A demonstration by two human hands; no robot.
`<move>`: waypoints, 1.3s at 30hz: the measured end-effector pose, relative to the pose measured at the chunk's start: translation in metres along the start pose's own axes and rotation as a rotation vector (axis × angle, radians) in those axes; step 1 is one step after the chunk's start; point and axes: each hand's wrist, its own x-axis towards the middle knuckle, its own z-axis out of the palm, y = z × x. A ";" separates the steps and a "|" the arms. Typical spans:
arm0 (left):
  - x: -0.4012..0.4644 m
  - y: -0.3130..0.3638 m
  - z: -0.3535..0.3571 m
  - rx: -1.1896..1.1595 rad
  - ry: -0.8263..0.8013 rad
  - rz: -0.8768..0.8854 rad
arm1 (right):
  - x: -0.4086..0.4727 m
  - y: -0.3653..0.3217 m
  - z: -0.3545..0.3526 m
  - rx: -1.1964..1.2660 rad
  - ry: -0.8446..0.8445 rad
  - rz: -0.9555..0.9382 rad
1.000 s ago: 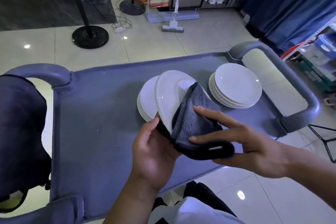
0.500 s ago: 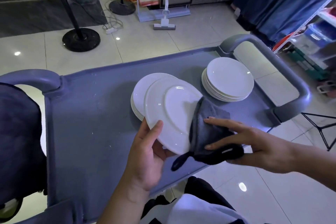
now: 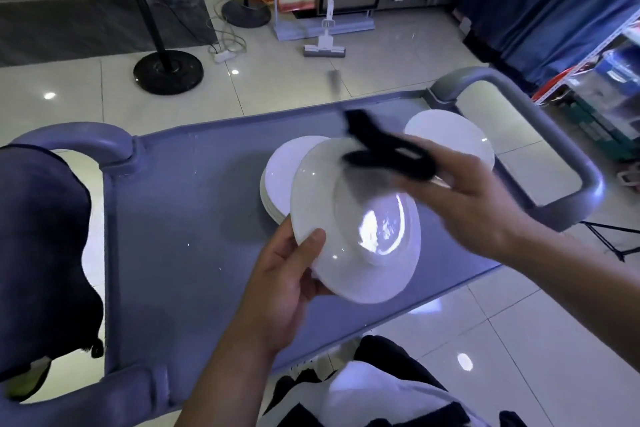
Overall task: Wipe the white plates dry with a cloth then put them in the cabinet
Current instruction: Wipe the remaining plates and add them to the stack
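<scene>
- White glazed ceramic plate (image 3: 356,229) sits in my left hand (image 3: 284,284), thumb curled over its near-left rim, fingers underneath; it is tilted, face up towards me, its long axis running from near right to far left above the cart.
- My right hand (image 3: 464,194) holds a dark grey cloth (image 3: 384,149) against the plate's far rim; motion blur hides whether the fingers pinch it or press it flat.
- Two stacks of white plates rest on the grey plastic cart top (image 3: 180,218): one stack (image 3: 280,177) just behind the held plate, another stack (image 3: 450,135) beyond my right hand.
</scene>
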 end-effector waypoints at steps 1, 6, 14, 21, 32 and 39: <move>-0.001 -0.001 0.002 0.002 -0.012 -0.005 | 0.009 -0.003 0.009 -0.169 -0.072 -0.075; -0.006 -0.002 -0.003 -0.109 0.001 -0.029 | 0.042 0.004 0.031 -0.441 -0.221 -0.017; -0.017 0.000 -0.013 -0.309 0.131 -0.018 | 0.030 0.022 0.017 0.137 -0.090 0.332; -0.008 0.012 -0.006 -0.374 0.208 0.028 | -0.014 0.043 0.026 0.323 0.215 0.395; 0.011 0.013 0.019 -0.330 0.194 0.101 | -0.066 0.007 0.078 0.024 0.257 0.150; 0.012 0.011 0.011 -0.125 0.190 0.228 | -0.059 0.000 0.054 0.755 0.230 0.499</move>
